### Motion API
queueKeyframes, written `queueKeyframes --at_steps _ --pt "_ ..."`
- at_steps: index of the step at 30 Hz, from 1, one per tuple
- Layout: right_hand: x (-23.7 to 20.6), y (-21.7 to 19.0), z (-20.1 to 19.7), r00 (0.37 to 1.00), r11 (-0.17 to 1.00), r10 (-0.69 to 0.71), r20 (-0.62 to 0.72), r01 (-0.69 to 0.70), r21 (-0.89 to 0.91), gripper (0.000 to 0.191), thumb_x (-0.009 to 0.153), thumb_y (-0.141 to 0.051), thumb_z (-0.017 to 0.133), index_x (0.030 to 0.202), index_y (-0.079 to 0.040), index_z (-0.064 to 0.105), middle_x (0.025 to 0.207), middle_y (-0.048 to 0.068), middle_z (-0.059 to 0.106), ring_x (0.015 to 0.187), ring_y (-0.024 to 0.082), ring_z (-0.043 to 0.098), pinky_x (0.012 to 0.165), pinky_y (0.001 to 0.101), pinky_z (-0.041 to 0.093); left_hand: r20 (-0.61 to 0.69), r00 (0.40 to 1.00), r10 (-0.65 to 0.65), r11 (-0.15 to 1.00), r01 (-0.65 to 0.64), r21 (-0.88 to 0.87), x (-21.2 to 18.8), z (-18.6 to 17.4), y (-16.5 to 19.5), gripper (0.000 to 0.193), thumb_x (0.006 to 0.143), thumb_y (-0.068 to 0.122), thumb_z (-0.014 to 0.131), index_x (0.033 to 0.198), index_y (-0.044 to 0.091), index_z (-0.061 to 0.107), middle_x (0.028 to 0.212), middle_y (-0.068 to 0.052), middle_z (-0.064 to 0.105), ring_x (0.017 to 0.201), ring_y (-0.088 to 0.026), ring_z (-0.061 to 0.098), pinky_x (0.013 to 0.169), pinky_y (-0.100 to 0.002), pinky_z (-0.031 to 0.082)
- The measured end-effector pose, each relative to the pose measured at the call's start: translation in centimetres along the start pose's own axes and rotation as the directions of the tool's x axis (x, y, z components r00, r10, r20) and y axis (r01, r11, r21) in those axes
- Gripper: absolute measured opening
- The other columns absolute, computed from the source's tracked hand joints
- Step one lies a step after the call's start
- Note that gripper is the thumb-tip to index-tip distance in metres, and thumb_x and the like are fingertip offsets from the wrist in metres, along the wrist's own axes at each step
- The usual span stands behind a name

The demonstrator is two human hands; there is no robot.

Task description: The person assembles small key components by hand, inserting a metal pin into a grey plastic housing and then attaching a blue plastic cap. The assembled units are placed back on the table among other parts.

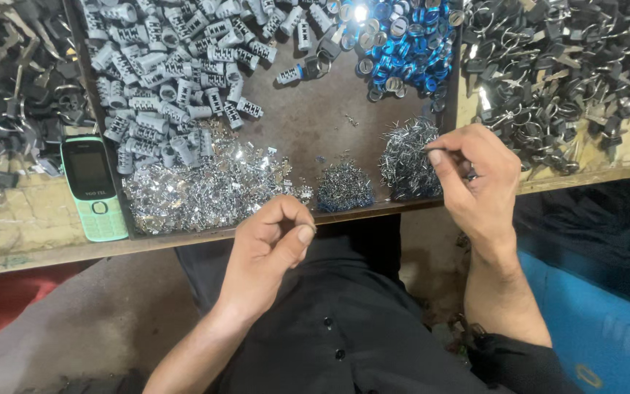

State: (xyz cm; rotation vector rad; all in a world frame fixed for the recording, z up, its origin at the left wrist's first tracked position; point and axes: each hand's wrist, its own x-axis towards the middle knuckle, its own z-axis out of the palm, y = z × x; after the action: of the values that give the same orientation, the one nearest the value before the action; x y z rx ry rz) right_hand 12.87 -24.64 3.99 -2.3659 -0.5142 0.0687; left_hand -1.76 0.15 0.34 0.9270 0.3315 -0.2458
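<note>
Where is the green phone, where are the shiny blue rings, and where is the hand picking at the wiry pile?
green phone (93,191): head view, on the middle of its body, just below the screen.
blue rings (402,44): head view, in the heap's middle.
right hand (475,179): head view, on the back of the hand.

Worn workbench over a dusty floor

I'm looking down on a wooden workbench (30,226) whose scuffed front edge is running across my view; bright light is glaring off its far edge, grey floor (74,321) is showing at lower left, and a blue bin (592,328) is sitting at lower right.
</note>
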Motion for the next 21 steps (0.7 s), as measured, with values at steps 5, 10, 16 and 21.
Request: queueKeyframes --at_steps 5,10,16,21 --pt "-1.5 -1.1 2.0 0.997 0.996 0.008 -0.077 -0.001 0.088 0.004 0.109 -0.001 0.056 0.106 0.001 0.059 0.090 0.008 0.062 0.075 0.014 0.057 0.071 0.0268 0.047 0.090 0.989 0.115 0.952 -0.136 0.276 0.5 0.7 -0.2 0.009 0.102 0.009 0.064 0.096 0.006 0.058 0.084 0.004 0.052 0.076 -0.003 0.046 0.067 -0.020 0.040" --pt "-3.9 -4.8 4.1 0.996 0.894 -0.067 0.056 0.035 0.447 0.006 0.101 -0.003 0.058 0.106 -0.002 0.056 0.106 0.010 0.064 0.092 0.016 0.060 0.082 0.0278 0.050 0.016 0.996 -0.085 0.989 0.086 -0.116 0.9 2.1 -0.4 0.007 0.102 0.010 0.064 0.098 0.006 0.059 0.080 0.004 0.053 0.068 -0.004 0.047 0.059 -0.021 0.038" --pt "-4.4 -7.7 7.4 0.960 0.902 -0.245 -0.133 0.277 0.331 0.019 0.089 0.005 0.073 0.102 -0.002 0.062 0.101 0.014 0.068 0.087 0.018 0.068 0.074 0.0268 0.054 0.030 0.996 -0.078 0.913 0.084 -0.399 0.1 2.0 -0.3 0.014 0.104 0.020 0.064 0.103 0.007 0.060 0.085 0.002 0.059 0.072 -0.005 0.052 0.061 -0.021 0.040" --pt "-4.7 -8.2 8.0 0.948 0.893 -0.291 -0.128 0.317 0.321 0.018 0.091 0.003 0.074 0.103 -0.002 0.062 0.101 0.013 0.069 0.083 0.018 0.068 0.067 0.0247 0.053 0.042 0.999 -0.034 0.876 0.050 -0.479 -0.7 1.3 -0.4 0.015 0.106 0.021 0.064 0.104 0.007 0.059 0.087 0.003 0.059 0.075 -0.005 0.051 0.063 -0.021 0.040"
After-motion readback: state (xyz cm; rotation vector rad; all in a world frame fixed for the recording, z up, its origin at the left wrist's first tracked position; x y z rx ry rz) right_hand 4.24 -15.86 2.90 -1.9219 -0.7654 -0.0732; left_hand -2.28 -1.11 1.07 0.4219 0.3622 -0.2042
